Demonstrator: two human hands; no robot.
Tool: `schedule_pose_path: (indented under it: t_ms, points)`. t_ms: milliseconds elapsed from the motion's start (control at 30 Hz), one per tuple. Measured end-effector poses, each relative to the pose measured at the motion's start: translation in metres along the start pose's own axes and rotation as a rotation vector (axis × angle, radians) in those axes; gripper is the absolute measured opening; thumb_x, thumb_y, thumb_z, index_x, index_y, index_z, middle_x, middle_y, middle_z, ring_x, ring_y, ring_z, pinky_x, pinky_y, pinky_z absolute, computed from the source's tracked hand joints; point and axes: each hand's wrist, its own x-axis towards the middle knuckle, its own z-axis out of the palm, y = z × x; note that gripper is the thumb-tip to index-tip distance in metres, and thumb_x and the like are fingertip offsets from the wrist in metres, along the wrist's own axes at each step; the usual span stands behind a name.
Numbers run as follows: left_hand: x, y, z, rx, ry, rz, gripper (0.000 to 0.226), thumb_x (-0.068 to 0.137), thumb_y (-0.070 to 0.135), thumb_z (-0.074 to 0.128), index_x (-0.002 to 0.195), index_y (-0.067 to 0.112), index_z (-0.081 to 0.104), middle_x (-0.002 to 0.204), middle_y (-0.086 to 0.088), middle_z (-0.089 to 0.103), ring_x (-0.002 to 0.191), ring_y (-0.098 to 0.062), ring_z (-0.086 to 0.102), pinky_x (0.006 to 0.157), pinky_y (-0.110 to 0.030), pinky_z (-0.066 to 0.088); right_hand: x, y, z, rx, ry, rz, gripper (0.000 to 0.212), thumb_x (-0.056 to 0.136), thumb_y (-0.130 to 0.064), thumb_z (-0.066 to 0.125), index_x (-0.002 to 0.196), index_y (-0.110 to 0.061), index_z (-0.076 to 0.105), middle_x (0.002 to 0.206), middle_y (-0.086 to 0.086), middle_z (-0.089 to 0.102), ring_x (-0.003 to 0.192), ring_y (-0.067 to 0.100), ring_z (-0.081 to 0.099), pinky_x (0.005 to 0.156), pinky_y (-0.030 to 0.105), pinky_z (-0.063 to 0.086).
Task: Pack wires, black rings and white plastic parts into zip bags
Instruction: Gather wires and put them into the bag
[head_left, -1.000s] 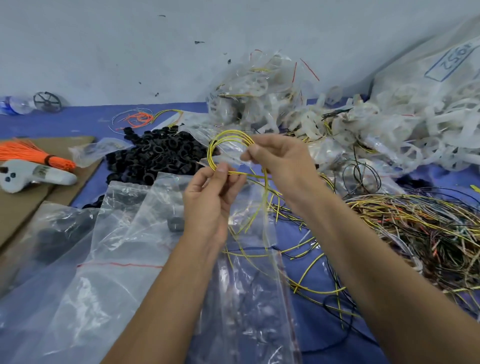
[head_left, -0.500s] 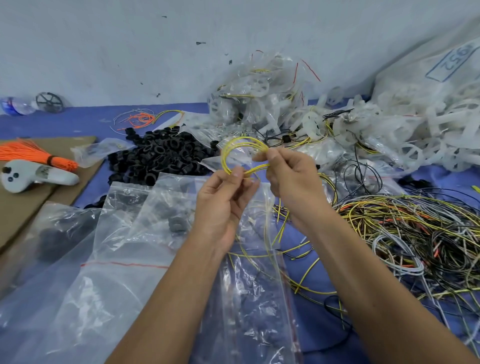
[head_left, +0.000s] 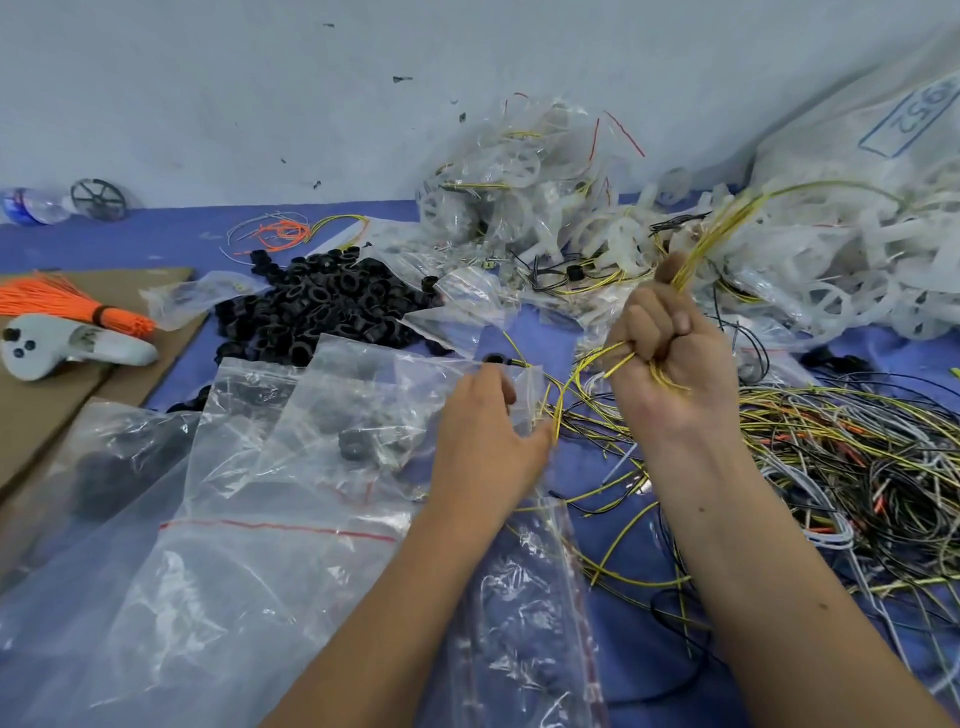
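My right hand (head_left: 667, 358) is a fist gripping a bundle of yellow wires (head_left: 722, 228) that sticks up past my thumb and trails out below. My left hand (head_left: 488, 436) pinches the open mouth of a clear zip bag (head_left: 524, 597) lying on the blue cloth beside it. A black ring (head_left: 353, 444) sits inside another clear zip bag (head_left: 291, 467) to the left. The pile of black rings (head_left: 322, 306) lies behind the bags. White plastic parts (head_left: 810, 270) are heaped at the back right. A big tangle of mixed wires (head_left: 857, 467) fills the right side.
A grey controller (head_left: 67, 348) and an orange wire bundle (head_left: 67, 304) lie on brown cardboard (head_left: 31, 410) at the left. A plastic bottle (head_left: 31, 205) and a small black wheel (head_left: 98, 197) stand by the wall. Loose orange and yellow wires (head_left: 291, 231) lie behind the rings.
My right hand has closed into a fist round the yellow wires, whose coil has sprung open upward. My left hand has let go of them and dropped to the zip bag's mouth.
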Motion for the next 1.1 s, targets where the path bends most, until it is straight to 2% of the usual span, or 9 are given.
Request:
schedule_pose_path:
  t_ms: [100,200,267,433,600,700,800,933,1100]
  points:
    - [0.004,-0.005,-0.006,-0.018,-0.014,-0.037,0.011,0.081,0.015,0.072,0.080,0.015,0.061,0.072,0.001,0.064,0.071,-0.022,0.061,0.072,-0.038,0.050,0.001,-0.001,0.003,0.022,-0.007,-0.025,0.020,0.092,0.005,0.041,0.087,0.002,0.060,0.047,0.000,0.030,0.045,0.008,0.010,0.040,0.018,0.010]
    - [0.007,-0.006,-0.009,-0.065,-0.017,-0.136,0.015,0.085,0.014,0.069,0.073,0.018,0.062,0.066,0.006,0.064,0.064,-0.011,0.059,0.061,-0.021,0.044,0.004,-0.001,-0.007,-0.037,0.082,-0.058,0.043,0.110,-0.010,0.030,0.084,0.000,0.063,0.047,-0.003,0.029,0.047,0.006,0.008,0.038,0.020,0.009]
    - [0.009,-0.006,-0.009,-0.172,0.010,-0.220,0.016,0.086,0.016,0.070,0.071,0.018,0.065,0.065,0.007,0.065,0.058,-0.003,0.058,0.054,-0.011,0.039,0.005,-0.001,-0.016,-0.094,0.136,-0.092,0.043,0.112,-0.015,0.031,0.086,-0.002,0.062,0.047,-0.005,0.028,0.047,0.005,0.007,0.037,0.020,0.010]
    - [0.011,-0.004,-0.009,-0.338,0.039,-0.289,0.016,0.085,0.018,0.071,0.069,0.016,0.067,0.062,0.005,0.067,0.052,-0.001,0.054,0.051,-0.012,0.040,0.007,0.002,-0.032,-0.194,0.253,-0.144,0.045,0.111,-0.027,0.033,0.075,-0.007,0.051,0.045,-0.005,0.030,0.031,0.008,0.022,0.033,0.018,0.015]
    - [0.009,-0.004,-0.008,-0.291,-0.052,-0.239,0.019,0.083,0.019,0.072,0.066,0.018,0.064,0.054,0.015,0.060,0.049,0.000,0.051,0.050,-0.012,0.038,0.021,0.001,-0.021,-0.132,0.366,-0.320,0.038,0.111,-0.016,0.032,0.079,-0.008,0.051,0.046,-0.004,0.030,0.033,0.010,0.020,0.032,0.019,0.016]
    - [0.010,-0.005,-0.008,-0.351,-0.068,-0.276,0.021,0.083,0.020,0.072,0.065,0.018,0.062,0.050,0.008,0.057,0.049,-0.013,0.054,0.054,-0.026,0.044,0.030,0.004,-0.014,-0.337,0.442,-0.475,0.035,0.109,-0.010,0.033,0.075,-0.015,0.040,0.050,-0.004,0.028,0.040,0.012,0.019,0.036,0.022,0.018]
    - [0.010,-0.004,-0.011,-0.435,-0.076,-0.316,0.022,0.084,0.018,0.070,0.065,0.016,0.060,0.048,0.003,0.056,0.046,-0.018,0.053,0.054,-0.031,0.047,0.031,0.010,-0.019,-0.528,0.503,-0.609,0.036,0.104,-0.003,0.032,0.071,-0.017,0.034,0.051,-0.003,0.027,0.045,0.012,0.017,0.042,0.023,0.017]
    - [0.010,-0.001,-0.013,-0.575,-0.082,-0.360,0.023,0.084,0.017,0.070,0.065,0.011,0.057,0.048,-0.001,0.053,0.040,-0.017,0.047,0.047,-0.025,0.041,0.025,0.016,-0.030,-0.711,0.479,-0.694,0.035,0.109,-0.011,0.034,0.075,-0.015,0.041,0.049,-0.004,0.031,0.045,0.011,0.020,0.042,0.021,0.020]
    - [0.011,0.004,-0.016,-0.761,-0.031,-0.374,0.020,0.074,0.020,0.067,0.064,0.008,0.055,0.054,-0.010,0.048,0.042,-0.023,0.041,0.053,-0.039,0.048,0.015,0.033,-0.049,-1.170,0.358,-0.705,0.031,0.110,-0.016,0.038,0.081,-0.016,0.049,0.054,-0.003,0.032,0.047,0.012,0.024,0.045,0.025,0.026]
